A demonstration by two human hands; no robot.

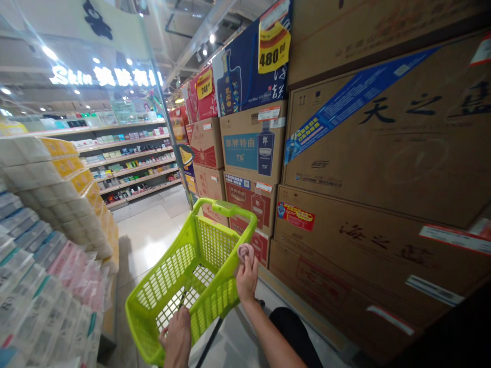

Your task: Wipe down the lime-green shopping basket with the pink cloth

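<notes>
A lime-green shopping cart [213, 309] with a perforated plastic basket stands in front of me, turned at an angle. Nothing lies inside the basket. My left hand [178, 332] is closed at its near rim, toward the lower left corner; its fingertips are partly hidden. A thin dark piece shows just above that hand, and I cannot make out what it is. In my right hand [247, 276] is a bunched pink cloth [245, 252], held at the right side of the cart's raised green handle frame [224, 205].
Stacked liquor cartons [345, 168] form a wall on the right. Packs of tissue paper [49, 245] are piled on the left. A metal post [169, 117] rises beyond the cart. Further back, the tiled aisle [149, 240] leads to shelves of small goods [130, 163].
</notes>
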